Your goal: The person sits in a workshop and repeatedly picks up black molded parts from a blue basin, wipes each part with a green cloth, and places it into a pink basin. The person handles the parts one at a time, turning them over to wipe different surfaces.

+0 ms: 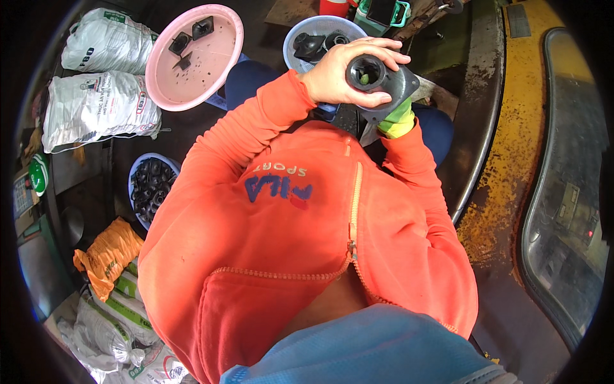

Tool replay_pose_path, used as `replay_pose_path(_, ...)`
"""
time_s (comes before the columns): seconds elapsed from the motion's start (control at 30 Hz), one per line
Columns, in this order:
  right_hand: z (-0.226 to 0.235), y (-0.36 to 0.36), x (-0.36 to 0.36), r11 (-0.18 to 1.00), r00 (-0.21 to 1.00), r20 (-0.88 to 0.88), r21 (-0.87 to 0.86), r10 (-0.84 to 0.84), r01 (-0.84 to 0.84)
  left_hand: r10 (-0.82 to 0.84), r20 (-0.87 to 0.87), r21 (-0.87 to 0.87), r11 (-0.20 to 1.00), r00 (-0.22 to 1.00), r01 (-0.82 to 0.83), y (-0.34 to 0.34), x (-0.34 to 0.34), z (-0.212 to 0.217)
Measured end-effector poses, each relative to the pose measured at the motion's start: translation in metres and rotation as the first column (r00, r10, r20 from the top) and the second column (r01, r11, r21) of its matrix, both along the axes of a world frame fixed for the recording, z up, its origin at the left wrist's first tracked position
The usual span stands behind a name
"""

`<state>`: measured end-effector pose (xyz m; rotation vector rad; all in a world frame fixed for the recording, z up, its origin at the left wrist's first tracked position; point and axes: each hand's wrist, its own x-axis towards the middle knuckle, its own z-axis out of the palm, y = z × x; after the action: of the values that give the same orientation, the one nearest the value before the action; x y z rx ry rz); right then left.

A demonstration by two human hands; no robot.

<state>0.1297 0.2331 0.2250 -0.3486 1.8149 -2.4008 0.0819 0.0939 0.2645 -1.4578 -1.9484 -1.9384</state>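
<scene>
A black rubber part (398,89) with a round hollow collar and a square flange with corner holes is held up in front of my chest. My bare left hand (326,75) wraps round its collar, thumb on the near side and fingers over the far side. Beneath the flange, my right hand (400,120) in a yellow-green glove grips the part from below, its fingers mostly hidden. A bit of green shows inside the collar's opening. Just beyond my left hand, a light-blue basket (291,29) holds similar black parts.
To the left, a pink basin (195,96) holds several black pieces and scattered crumbs. A blue tub (132,176) beside me is full of black parts. White sacks (102,112) and an orange bag (110,253) lie further left. A rusty yellow machine panel (495,211) stands on the right.
</scene>
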Motion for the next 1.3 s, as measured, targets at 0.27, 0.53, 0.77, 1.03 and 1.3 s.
replay_pose_path(0.27,-0.028,0.037,0.000,0.873,0.949,-0.200,0.470,0.244,-0.126,-0.354,0.030,-0.070,0.932,0.935,0.355,-0.011,-0.013,0.011)
replay_pose_path(0.53,-0.052,0.037,0.035,0.901,0.965,-0.249,0.431,0.082,0.034,-0.851,0.283,0.002,0.462,0.443,0.887,0.002,-0.027,0.006)
replay_pose_path(0.77,0.021,0.016,-0.012,0.790,0.875,-0.466,0.485,-0.129,0.375,-0.097,-0.200,-0.295,0.955,0.975,0.034,-0.026,-0.052,0.029)
replay_pose_path(1.03,-0.003,-0.018,-0.008,0.923,0.942,-0.058,-0.228,-0.330,0.310,0.372,0.101,0.079,0.921,0.923,-0.380,0.021,0.019,-0.015)
replay_pose_path(1.3,0.027,0.013,-0.006,0.912,0.927,-0.374,0.381,0.003,0.151,0.165,-0.001,0.101,0.981,0.986,-0.164,0.010,0.009,0.002)
